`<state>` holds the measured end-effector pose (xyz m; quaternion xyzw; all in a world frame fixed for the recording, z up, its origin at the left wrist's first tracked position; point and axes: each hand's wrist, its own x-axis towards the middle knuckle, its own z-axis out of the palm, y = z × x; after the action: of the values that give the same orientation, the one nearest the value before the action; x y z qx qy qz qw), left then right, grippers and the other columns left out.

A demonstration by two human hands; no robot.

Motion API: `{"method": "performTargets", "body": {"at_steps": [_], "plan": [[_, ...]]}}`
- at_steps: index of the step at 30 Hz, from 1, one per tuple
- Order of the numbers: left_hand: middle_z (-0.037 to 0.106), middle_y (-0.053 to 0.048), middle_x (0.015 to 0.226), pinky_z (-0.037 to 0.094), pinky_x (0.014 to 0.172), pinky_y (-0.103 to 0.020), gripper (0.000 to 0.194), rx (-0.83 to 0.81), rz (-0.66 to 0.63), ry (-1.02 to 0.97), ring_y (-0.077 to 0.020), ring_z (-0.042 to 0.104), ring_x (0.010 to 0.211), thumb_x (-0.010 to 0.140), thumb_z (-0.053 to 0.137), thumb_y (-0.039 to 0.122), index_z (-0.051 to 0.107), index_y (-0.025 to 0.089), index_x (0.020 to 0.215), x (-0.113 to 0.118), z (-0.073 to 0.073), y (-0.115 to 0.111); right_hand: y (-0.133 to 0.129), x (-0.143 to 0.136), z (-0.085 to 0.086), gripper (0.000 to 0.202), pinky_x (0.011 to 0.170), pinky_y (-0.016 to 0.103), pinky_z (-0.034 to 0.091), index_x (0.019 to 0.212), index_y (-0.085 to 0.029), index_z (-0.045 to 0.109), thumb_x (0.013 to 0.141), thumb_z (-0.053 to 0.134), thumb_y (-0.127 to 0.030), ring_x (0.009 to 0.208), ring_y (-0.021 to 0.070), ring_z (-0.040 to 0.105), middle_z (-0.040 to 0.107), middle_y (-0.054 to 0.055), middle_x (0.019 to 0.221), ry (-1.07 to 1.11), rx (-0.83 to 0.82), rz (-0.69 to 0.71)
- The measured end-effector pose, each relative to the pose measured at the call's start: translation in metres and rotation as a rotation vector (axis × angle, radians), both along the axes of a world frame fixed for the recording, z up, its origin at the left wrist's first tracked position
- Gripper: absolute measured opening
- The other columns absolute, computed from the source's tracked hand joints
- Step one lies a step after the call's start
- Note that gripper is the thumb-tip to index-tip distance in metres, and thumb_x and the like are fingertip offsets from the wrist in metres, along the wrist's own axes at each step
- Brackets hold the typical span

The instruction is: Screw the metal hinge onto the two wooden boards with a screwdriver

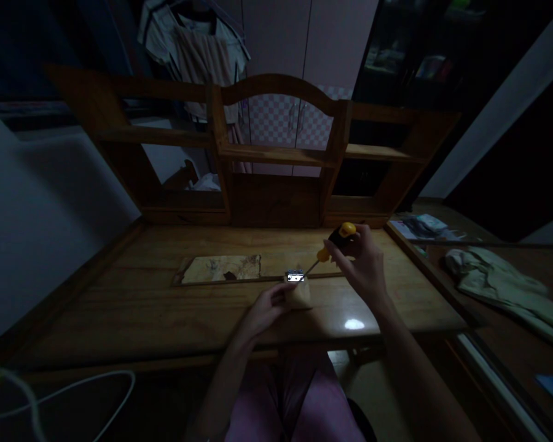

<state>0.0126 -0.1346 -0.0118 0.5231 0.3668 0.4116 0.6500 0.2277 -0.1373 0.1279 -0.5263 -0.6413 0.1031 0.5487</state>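
Note:
A small pale block-like object (298, 296) sits on the wooden desk (188, 325), with a shiny metal piece (295, 277) at its top edge. My left hand (266, 309) is closed against the left side of the block, fingertips on it near the metal piece. In my right hand (365, 263) is a yellow and black screwdriver (340, 237), gripped by its handle. Its shaft slants down to the left, and the tip is at the right side of the metal piece. Whether the tip touches is too small to tell.
A wooden shelf unit (276, 157) stands along the desk's back edge. Behind my hands lies a worn, peeling strip (225, 269) on the desktop. Light green cloth (502, 285) lies to the right; a white cable (96, 376) loops at lower left.

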Motion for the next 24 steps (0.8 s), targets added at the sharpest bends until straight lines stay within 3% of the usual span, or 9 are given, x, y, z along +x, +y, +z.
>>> {"method": "performTargets", "body": {"at_steps": [6, 10, 13, 15, 19, 24], "plan": [[0.067, -0.013, 0.132, 0.046, 0.108, -0.046, 0.052, -0.032, 0.033, -0.076, -0.0306, 0.062, 0.123, 0.067, 0.083, 0.024, 0.071, 0.017, 0.118, -0.004, -0.003, -0.001, 0.027, -0.001, 0.007, 0.043, 0.052, 0.024, 0.051, 0.105, -0.024, 0.047, 0.081, 0.073, -0.048, 0.064, 0.0169, 0.069, 0.07, 0.003, 0.093, -0.019, -0.051, 0.052], [0.067, -0.013, 0.131, 0.046, 0.109, -0.044, 0.052, -0.021, 0.04, -0.063, -0.0291, 0.063, 0.122, 0.069, 0.081, 0.025, 0.07, 0.017, 0.12, -0.002, -0.002, -0.002, 0.037, -0.001, 0.01, 0.051, 0.053, 0.025, 0.049, 0.123, -0.025, 0.043, 0.084, 0.069, -0.045, 0.06, 0.0145, 0.064, 0.066, 0.001, 0.091, -0.05, -0.031, 0.097], [0.067, -0.012, 0.132, 0.045, 0.11, -0.044, 0.049, 0.017, 0.062, -0.026, -0.0288, 0.062, 0.123, 0.071, 0.078, 0.024, 0.071, 0.017, 0.119, -0.003, 0.001, -0.004, 0.037, -0.002, 0.017, 0.052, 0.055, 0.025, 0.048, 0.133, -0.026, 0.042, 0.089, 0.064, -0.041, 0.058, 0.0136, 0.059, 0.06, -0.002, 0.082, -0.192, -0.02, 0.108], [0.068, -0.011, 0.131, 0.045, 0.11, -0.045, 0.047, 0.038, 0.073, 0.023, -0.0294, 0.061, 0.125, 0.072, 0.076, 0.024, 0.071, 0.018, 0.119, -0.004, 0.002, -0.004, 0.035, -0.003, 0.024, 0.047, 0.058, 0.026, 0.048, 0.133, -0.025, 0.046, 0.089, 0.062, -0.036, 0.062, 0.0137, 0.058, 0.059, -0.001, 0.083, -0.281, -0.009, 0.135], [0.068, -0.01, 0.129, 0.045, 0.11, -0.046, 0.045, 0.089, 0.076, 0.068, -0.0297, 0.061, 0.124, 0.075, 0.075, 0.027, 0.071, 0.019, 0.118, -0.004, -0.001, -0.005, 0.032, -0.001, 0.038, 0.045, 0.069, 0.028, 0.051, 0.131, -0.024, 0.05, 0.086, 0.058, -0.022, 0.082, 0.0171, 0.063, 0.064, 0.006, 0.108, -0.374, 0.024, 0.234], [0.066, -0.008, 0.133, 0.043, 0.112, -0.046, 0.044, 0.126, 0.081, 0.093, -0.028, 0.059, 0.127, 0.081, 0.071, 0.03, 0.068, 0.021, 0.123, -0.003, -0.005, -0.006, 0.036, 0.002, 0.05, 0.033, 0.067, 0.027, 0.048, 0.119, -0.022, 0.054, 0.087, 0.058, -0.023, 0.071, 0.015, 0.059, 0.064, 0.003, 0.094, -0.472, -0.016, 0.289]]}}
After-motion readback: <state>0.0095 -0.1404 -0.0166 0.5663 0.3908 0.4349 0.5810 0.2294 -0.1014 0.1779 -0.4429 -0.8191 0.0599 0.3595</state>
